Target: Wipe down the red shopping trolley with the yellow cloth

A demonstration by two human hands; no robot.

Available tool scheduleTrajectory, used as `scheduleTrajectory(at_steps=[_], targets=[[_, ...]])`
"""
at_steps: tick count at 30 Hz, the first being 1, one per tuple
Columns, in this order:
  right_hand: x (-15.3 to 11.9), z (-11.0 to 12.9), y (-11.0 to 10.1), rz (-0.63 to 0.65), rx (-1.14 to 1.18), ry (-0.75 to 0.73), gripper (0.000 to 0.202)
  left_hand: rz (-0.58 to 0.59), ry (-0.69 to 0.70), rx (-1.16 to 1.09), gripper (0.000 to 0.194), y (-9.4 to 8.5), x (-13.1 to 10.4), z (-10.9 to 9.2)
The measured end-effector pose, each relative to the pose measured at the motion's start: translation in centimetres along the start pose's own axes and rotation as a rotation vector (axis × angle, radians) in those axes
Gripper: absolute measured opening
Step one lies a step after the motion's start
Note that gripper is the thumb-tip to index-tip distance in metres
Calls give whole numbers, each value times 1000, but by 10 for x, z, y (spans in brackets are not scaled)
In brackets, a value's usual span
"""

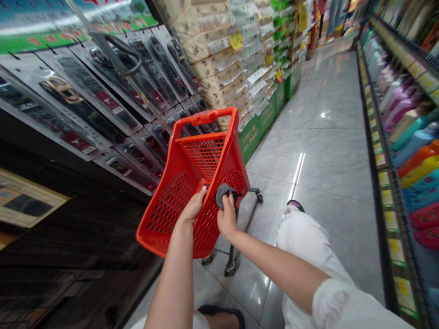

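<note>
A red plastic shopping cart (pixel 226 151) with lattice walls stands in front of me, tilted in my view. My left hand (pixel 194 206) is closed over the cart's near side rim, its thumb on top and its other fingers mostly hidden. Against the outside of that same wall, my right hand (pixel 227 218) presses a bunched dark grey cloth (pixel 224 194). Its fingers are wrapped round the cloth. Inside the basket I see only red lattice.
Packaged belts (pixel 113 100) hang on a rack to the left. Behind the cart rise stacks of tissue packs (pixel 216 59) on green cartons (pixel 252 137). Along the right runs a shelf of colourful bottles (pixel 418 160). Grey floor tiles (pixel 336 155) lie between; people's legs (pixel 334 18) show far off.
</note>
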State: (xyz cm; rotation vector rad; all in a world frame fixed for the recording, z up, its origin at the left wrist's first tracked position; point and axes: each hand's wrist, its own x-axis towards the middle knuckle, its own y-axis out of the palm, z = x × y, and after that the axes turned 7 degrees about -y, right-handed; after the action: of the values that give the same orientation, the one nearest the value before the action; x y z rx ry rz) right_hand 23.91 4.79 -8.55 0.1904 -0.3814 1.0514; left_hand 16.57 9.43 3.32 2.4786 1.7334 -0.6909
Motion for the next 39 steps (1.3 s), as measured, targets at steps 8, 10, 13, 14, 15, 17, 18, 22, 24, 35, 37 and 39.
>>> scheduleTrajectory(at_steps=[8,10,13,14,15,17,18,22,24,35,37,39], targets=[[-18,-19,-5,145,-77,125,76,90,-42,-117,66,7,0,-3],[-30,-22,4,137,-69,225,74,102,-53,-134,65,7,-2,-4],[-28,-6,8,125,-17,91,79,97,-7,-112,65,5,-1,-4],[-23,-1,6,133,-2,22,81,86,16,-99,64,4,0,-4],[-17,3,4,147,8,-39,83,75,37,-90,63,3,2,-4],[-8,3,-1,176,-1,-108,86,68,61,-91,62,3,4,-3],[-7,-2,-3,181,-15,-98,85,77,59,-99,62,4,5,-3],[-34,-22,6,130,-32,165,83,117,-29,-116,66,5,3,-4],[-57,-18,15,124,-8,230,82,99,-53,-112,65,4,1,-4],[-21,7,7,115,-43,-8,77,72,32,-58,67,-1,0,-4],[-16,-12,11,68,-39,48,75,85,10,-79,66,0,-1,-3],[-21,-28,18,16,-23,187,69,94,-25,-100,65,0,-3,-3]])
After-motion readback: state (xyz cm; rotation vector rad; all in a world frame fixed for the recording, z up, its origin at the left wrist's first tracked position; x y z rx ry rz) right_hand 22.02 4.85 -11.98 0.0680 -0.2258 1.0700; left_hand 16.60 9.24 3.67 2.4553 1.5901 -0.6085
